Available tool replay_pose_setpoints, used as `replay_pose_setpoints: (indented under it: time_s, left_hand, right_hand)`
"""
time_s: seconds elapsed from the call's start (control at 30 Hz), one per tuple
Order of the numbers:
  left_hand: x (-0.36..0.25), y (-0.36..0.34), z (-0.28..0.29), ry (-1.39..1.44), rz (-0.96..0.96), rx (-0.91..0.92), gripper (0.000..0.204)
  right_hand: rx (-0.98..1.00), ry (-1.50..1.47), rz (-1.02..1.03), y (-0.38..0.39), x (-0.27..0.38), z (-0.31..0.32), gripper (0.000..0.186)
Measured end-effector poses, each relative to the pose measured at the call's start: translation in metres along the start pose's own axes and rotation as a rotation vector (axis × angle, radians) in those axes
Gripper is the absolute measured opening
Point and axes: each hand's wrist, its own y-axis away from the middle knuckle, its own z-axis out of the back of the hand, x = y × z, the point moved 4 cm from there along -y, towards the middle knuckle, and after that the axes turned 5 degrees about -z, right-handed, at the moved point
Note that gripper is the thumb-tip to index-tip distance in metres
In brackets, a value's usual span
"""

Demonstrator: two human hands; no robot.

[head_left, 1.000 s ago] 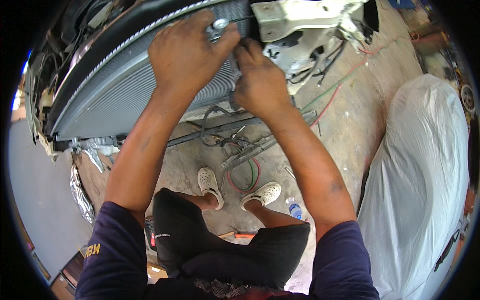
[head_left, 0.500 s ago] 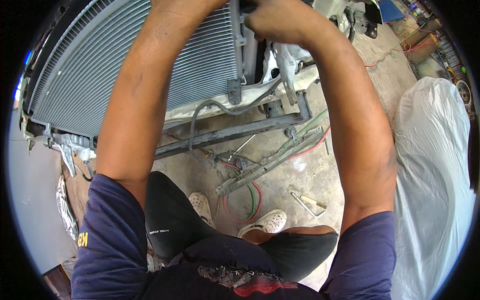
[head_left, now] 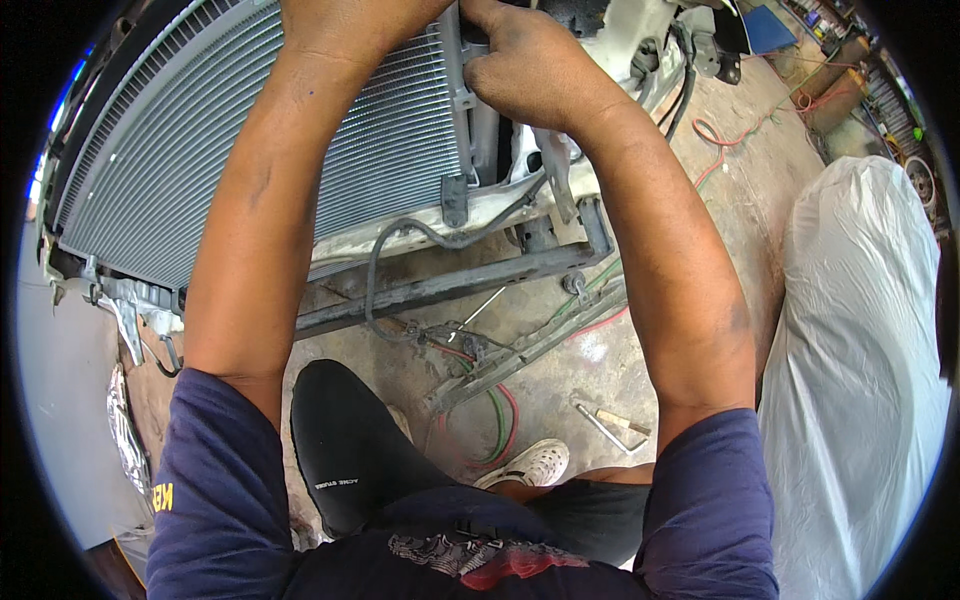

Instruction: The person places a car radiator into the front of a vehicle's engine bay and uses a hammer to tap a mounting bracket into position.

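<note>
Both my arms reach up to the front of a car with its bumper off. My left hand (head_left: 365,22) is over the upper part of a silver finned condenser (head_left: 390,140); its fingers lie beyond the top edge of the picture. Beside the condenser's right end frame (head_left: 455,85), my right hand (head_left: 530,65) is closed with its fingers curled. The fingertips of that hand point toward my left hand, and anything between them is hidden. Below runs the pale lower body panel (head_left: 345,240), with a black cable (head_left: 425,232) looping down over it and a dark crossbar (head_left: 400,288).
On the concrete floor lie a long metal rail (head_left: 520,350), red and green hoses (head_left: 513,410), an L-shaped wrench (head_left: 600,425) and a wooden-handled tool (head_left: 622,421). A plastic-covered object (head_left: 850,380) stands at my right. Exposed body metal (head_left: 640,60) juts out at the upper right.
My right hand has come lower and left, showing more of itself. The view has shifted slightly, and both arms sit a little farther left. My left knee has moved slightly.
</note>
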Motion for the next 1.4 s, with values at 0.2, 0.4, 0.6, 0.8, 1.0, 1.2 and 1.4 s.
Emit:
replay_pose_setpoints:
  time_s: [0.2,0.4,0.6,0.8,1.0,1.2,1.4]
  left_hand:
    - [-0.003,-0.002,0.001,-0.067,0.026,0.008,0.041]
    - [-0.008,0.005,0.009,-0.009,-0.013,-0.059,0.037]
    - [-0.007,-0.002,0.006,0.001,0.03,-0.025,0.035]
    - [-0.007,0.003,0.007,0.03,0.003,-0.007,0.033]
    - [0.001,-0.007,0.003,0.074,-0.022,0.002,0.031]
    - [0.007,-0.012,-0.003,0.087,0.015,0.193,0.038]
    - [0.011,-0.015,-0.007,0.065,0.041,0.233,0.048]
  right_hand:
    - [0.045,-0.046,0.021,0.001,0.006,0.002,0.04]
    - [-0.04,0.111,-0.025,0.017,0.004,0.001,0.037]
    - [-0.111,0.143,-0.021,0.006,-0.002,-0.007,0.046]
    - [-0.104,0.1,-0.005,0.016,-0.003,-0.008,0.042]
    - [-0.139,0.086,-0.013,0.009,0.0,-0.011,0.038]
    - [-0.092,0.02,-0.114,0.016,0.0,-0.009,0.053]
    - [-0.038,-0.679,-0.183,0.03,-0.007,-0.004,0.061]
